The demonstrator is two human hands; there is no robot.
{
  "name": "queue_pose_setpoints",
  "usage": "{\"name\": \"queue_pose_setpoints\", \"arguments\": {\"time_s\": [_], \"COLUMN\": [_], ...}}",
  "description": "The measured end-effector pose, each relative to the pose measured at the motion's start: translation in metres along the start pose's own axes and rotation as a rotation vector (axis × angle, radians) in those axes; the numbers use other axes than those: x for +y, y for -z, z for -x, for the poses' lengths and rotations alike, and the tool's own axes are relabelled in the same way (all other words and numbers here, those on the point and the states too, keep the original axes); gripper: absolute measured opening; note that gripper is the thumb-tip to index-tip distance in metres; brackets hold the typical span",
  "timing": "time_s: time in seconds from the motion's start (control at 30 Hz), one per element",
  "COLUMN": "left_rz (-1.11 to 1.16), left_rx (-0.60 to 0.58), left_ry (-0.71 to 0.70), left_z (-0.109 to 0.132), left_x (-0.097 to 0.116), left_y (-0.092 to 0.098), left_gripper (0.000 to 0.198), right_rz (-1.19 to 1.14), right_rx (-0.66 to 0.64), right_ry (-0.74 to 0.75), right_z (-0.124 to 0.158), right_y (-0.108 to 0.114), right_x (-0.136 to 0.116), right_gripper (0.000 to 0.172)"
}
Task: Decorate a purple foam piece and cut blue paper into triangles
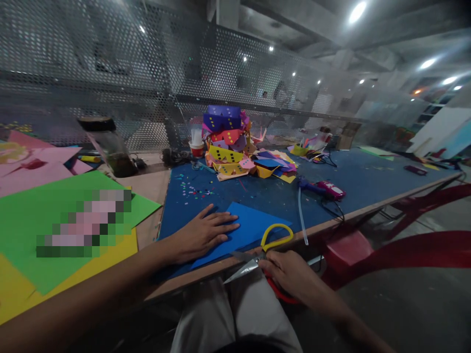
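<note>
Flat on a blue paper sheet [253, 220], my left hand [200, 235] rests with its fingers spread. The sheet lies at the front edge of the blue-topped table. My right hand [289, 274] is closed around the scissors [250, 267] just off that edge, above my lap. One scissor handle is yellow and the other red, the red one partly hidden by my hand. The blades are parted and point left, close to the sheet's near edge. Whether they touch the paper I cannot tell.
A pile of folded coloured paper shapes [228, 152] stands at the back. Right of it lie a glue gun [329, 190] and a glue stick [301, 215]. Green paper [73, 186] and a dark-lidded jar [114, 147] are at left. Red chairs [415, 250] stand at right.
</note>
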State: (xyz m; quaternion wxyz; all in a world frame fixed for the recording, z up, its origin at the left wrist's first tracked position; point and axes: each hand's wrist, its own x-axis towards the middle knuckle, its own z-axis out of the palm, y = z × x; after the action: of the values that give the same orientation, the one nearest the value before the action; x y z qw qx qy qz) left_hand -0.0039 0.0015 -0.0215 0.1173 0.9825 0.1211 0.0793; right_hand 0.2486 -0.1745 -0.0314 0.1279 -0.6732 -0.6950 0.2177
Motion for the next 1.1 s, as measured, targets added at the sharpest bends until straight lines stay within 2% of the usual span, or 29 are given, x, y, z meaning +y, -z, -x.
{"name": "queue_pose_setpoints", "arguments": {"time_s": [0.37,0.67,1.1], "left_rz": [-0.027,0.001,-0.003], "left_rx": [0.065,0.055,-0.018], "left_ry": [-0.031,0.006,0.037], "left_z": [0.0,0.003,0.008], "left_x": [-0.001,0.003,0.003], "left_y": [-0.003,0.004,0.004], "left_gripper": [0.046,0.045,0.044], "right_rz": [-0.037,-0.129,-0.023], "right_rx": [-0.003,-0.019,0.021], "right_ry": [-0.036,-0.046,0.0], "right_z": [-0.001,0.0,-0.008], "right_y": [-0.003,0.002,-0.002], "right_x": [-0.008,-0.009,-0.016], "right_gripper": [0.039,0.039,0.039]}}
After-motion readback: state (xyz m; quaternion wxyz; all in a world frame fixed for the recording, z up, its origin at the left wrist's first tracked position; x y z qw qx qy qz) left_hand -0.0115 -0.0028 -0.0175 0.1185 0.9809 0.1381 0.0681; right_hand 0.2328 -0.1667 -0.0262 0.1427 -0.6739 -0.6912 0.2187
